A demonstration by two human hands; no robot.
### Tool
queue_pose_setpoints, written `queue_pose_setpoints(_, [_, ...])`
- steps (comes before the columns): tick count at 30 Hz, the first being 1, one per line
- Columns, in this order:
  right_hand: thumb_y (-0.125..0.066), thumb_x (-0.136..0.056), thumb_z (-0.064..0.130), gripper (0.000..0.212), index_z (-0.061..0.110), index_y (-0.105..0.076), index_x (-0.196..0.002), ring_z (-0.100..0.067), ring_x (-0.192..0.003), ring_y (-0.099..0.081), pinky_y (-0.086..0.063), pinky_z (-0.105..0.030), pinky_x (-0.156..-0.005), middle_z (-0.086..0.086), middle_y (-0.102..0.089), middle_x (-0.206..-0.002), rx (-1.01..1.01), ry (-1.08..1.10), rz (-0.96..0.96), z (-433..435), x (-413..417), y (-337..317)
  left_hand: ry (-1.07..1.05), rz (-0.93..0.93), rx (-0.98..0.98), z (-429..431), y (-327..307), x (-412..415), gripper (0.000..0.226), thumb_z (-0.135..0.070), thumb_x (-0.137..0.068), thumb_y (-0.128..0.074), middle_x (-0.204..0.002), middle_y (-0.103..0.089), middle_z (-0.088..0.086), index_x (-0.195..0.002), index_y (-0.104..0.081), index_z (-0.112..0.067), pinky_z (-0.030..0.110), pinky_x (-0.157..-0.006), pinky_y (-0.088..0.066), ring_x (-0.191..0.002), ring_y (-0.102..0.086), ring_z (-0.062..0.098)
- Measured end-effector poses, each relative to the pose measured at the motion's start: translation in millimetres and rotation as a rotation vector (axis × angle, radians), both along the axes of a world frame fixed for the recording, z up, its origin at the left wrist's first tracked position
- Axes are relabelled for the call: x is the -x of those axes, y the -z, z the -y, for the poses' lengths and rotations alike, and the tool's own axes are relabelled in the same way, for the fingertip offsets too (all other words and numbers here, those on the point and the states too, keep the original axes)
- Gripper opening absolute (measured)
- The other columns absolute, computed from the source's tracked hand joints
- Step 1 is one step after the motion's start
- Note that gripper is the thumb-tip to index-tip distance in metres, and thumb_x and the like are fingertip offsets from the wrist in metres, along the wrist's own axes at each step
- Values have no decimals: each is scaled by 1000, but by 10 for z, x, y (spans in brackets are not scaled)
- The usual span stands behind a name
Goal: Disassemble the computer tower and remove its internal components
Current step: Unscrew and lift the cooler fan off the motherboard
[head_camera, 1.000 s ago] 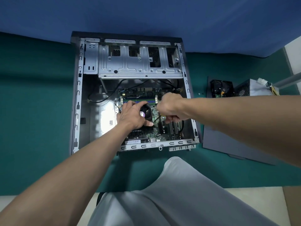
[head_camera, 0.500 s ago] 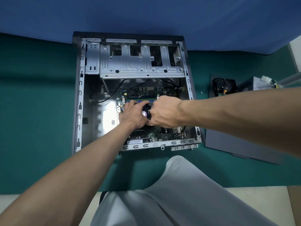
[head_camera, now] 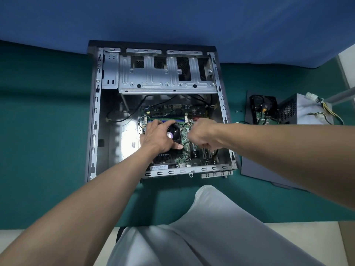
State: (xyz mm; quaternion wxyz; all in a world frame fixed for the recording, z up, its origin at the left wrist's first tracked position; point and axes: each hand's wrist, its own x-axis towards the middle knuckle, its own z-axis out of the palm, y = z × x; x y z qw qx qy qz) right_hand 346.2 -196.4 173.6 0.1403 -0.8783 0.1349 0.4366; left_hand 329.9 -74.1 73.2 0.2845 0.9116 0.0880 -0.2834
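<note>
The open computer tower [head_camera: 95, 112] lies on its side on a green mat. Its empty drive cage [head_camera: 167, 77] is at the far end, and the green motherboard [head_camera: 185, 157] sits in the near right part. My left hand [head_camera: 155, 138] grips the black CPU cooler fan [head_camera: 173, 129] from the left, thumb at its near edge. Just right of the fan, my right hand [head_camera: 203, 134] is curled over the board. It seems to pinch a thin dark cable [head_camera: 184, 145] that runs from the fan. The fingertips are hidden.
On the mat to the right lie the grey side panel [head_camera: 269, 169], a black removed component [head_camera: 263, 110] and the power supply [head_camera: 305, 110] with loose wires. Small screws [head_camera: 238, 111] lie beside the case. My grey-trousered knee [head_camera: 201, 227] is close to the case's near edge.
My right hand went left onto the fan half a second ago and has now drawn back to the right of it. My left hand stays on the fan.
</note>
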Motion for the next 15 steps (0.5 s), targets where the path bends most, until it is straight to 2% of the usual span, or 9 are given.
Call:
queue_pose_setpoints(2, [-49,-91,9,8,7,-56,-95,-22,-72,-58,-48,-27,-55,-7,-57,-84,138,-557,170,-21,53,-28,4,0,-1,0,-10,1,92,-52,-61,-83,-136,-36,-2,-140,-34,-50,43,-100,-32,-134,-24,19])
queue_pose_setpoints(4, [-45,-94,14,18,15,-57,-107,-29,-82,-59,-43,-32,-60,-7,-60,-91,240,-1152,301,-8,93,-67,3,12,-6,2,-17,7,87,-44,-67,-82,-136,-36,-2,-140,-35,-49,43,-100,-32,-134,-25,19])
queue_pose_setpoints(6, [-36,-100,18,26,17,-55,-118,-27,-72,-56,-42,-33,-58,-3,-52,-71,278,-1616,371,-18,152,-54,-1,35,-14,1,-23,12,74,-30,-76,-76,-136,-37,0,-138,-39,-49,44,-100,-33,-133,-26,20])
queue_pose_setpoints(7, [-34,-102,20,28,17,-55,-120,-24,-67,-51,-42,-33,-58,-2,-44,-65,279,-1699,389,-38,192,-47,-1,44,-14,-3,-17,12,69,-26,-79,-71,-136,-38,1,-136,-40,-49,44,-100,-33,-133,-27,21])
queue_pose_setpoints(9, [-37,-102,21,26,14,-56,-117,-24,-68,-48,-40,-33,-58,-3,-50,-72,265,-1627,397,-85,221,-45,-1,52,-16,-6,-1,12,63,-29,-82,-68,-134,-38,1,-135,-41,-51,44,-99,-34,-132,-27,21])
queue_pose_setpoints(11, [-46,-98,24,24,10,-59,-113,-28,-78,-55,-39,-33,-61,-8,-61,-98,205,-1358,378,-117,171,-77,4,45,-15,-6,4,6,67,-36,-79,-73,-133,-38,-1,-135,-40,-52,44,-99,-33,-132,-27,21])
queue_pose_setpoints(12, [-51,-96,27,24,8,-60,-109,-28,-81,-55,-39,-32,-63,-11,-60,-103,152,-1170,341,-123,128,-96,3,35,-12,-10,8,3,74,-40,-74,-77,-133,-38,-2,-136,-38,-52,44,-99,-33,-132,-27,20])
queue_pose_setpoints(14, [-57,-92,30,24,7,-56,-85,-22,-74,-54,-40,-25,-60,-9,-58,-92,26,-741,247,-106,24,-115,3,23,-5,-14,13,5,86,-45,-66,-82,-132,-38,-3,-138,-36,-52,44,-99,-33,-132,-27,19])
queue_pose_setpoints(15, [-56,-92,28,27,7,-52,-76,-19,-67,-55,-41,-22,-52,-8,-59,-85,-16,-527,228,-90,-18,-100,3,25,-1,-15,17,6,90,-49,-63,-83,-131,-37,-3,-139,-35,-51,44,-99,-33,-132,-27,19])
